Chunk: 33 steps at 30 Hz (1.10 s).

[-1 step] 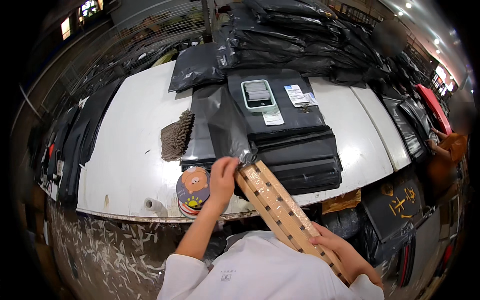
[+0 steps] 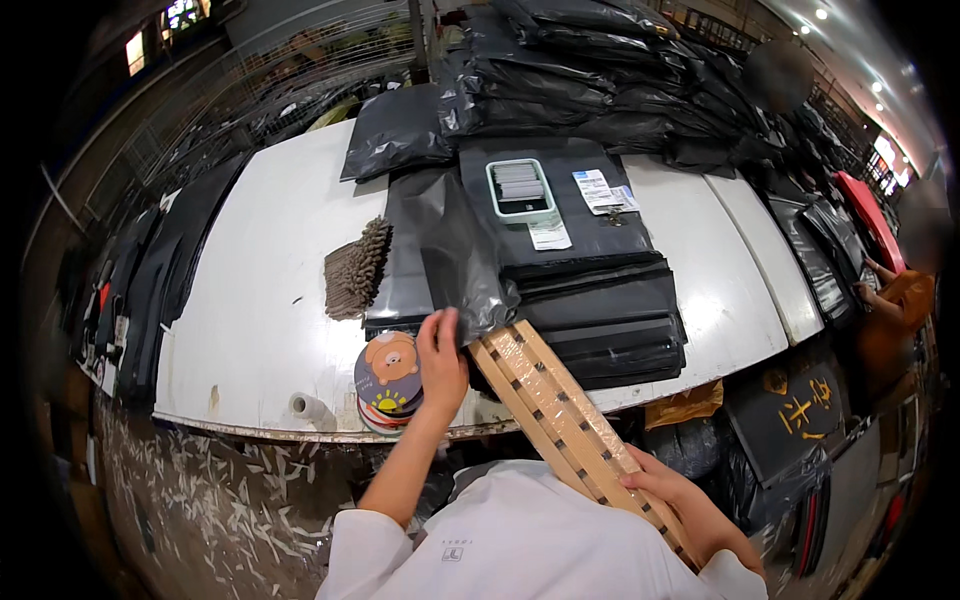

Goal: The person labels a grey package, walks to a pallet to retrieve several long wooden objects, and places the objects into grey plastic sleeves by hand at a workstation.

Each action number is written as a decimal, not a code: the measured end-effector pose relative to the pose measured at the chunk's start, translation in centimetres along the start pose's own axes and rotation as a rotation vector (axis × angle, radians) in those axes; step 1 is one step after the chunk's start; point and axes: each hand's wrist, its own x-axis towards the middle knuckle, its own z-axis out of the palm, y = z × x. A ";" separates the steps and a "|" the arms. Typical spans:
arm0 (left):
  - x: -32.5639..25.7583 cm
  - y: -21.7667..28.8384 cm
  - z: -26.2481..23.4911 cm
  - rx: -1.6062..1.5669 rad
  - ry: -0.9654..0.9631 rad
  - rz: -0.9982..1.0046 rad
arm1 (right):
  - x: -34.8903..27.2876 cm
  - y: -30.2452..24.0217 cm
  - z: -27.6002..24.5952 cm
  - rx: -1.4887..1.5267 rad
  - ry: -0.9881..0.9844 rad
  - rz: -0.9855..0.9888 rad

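Note:
A long tan pack [image 2: 552, 400] wrapped in clear film, with rows of dark marks along it, slants from the table edge toward my body. My right hand [image 2: 662, 484] is closed round its near part. A dark grey plastic bag [image 2: 455, 240] lies ahead, its near end at the pack's far end. My left hand [image 2: 441, 370] is beside that far end, fingers apart and raised close to the bag's edge; it appears to hold nothing. Left of this hand are stacked round mats [image 2: 392, 370], the top one with a bear picture.
A brown shaggy glove-like cloth [image 2: 357, 272] lies left of the bag. A pale green tray [image 2: 520, 190] and paper labels [image 2: 600, 192] rest on stacked black bags [image 2: 605, 320]. Filled black bags [image 2: 600, 85] are piled behind. A person [image 2: 895, 300] stands at far right.
My left hand has drawn back slightly left from the bag's near end, and its fingers have come off the bag. My right hand and the pack have hardly moved.

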 end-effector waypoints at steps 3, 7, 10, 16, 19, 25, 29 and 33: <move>-2.9 -2.7 1.5 -0.134 -0.392 -0.451 | 0.3 0.3 0.0 0.036 -0.016 -0.034; -2.8 -0.1 -0.6 0.278 -0.718 -0.097 | 1.3 0.5 -0.6 0.009 0.005 0.017; -3.8 3.7 -2.0 0.127 -0.823 -0.187 | 0.6 0.3 -1.4 -0.102 0.019 0.059; 1.3 8.2 4.4 -0.536 -0.619 -0.273 | -3.7 -0.8 -2.6 -0.088 0.303 -0.314; 4.2 14.7 11.0 -0.780 -0.512 -0.008 | -6.9 1.6 -4.4 0.082 0.553 -0.431; 1.3 32.8 19.3 -1.236 -0.802 -0.211 | -14.5 7.6 -7.0 0.440 0.875 -0.484; -8.4 34.3 27.3 -0.916 -1.392 0.013 | -15.4 17.7 -7.4 0.707 0.854 -0.268; -15.1 29.2 28.7 -0.970 -1.383 0.214 | -14.7 19.3 -8.0 0.863 0.701 -0.164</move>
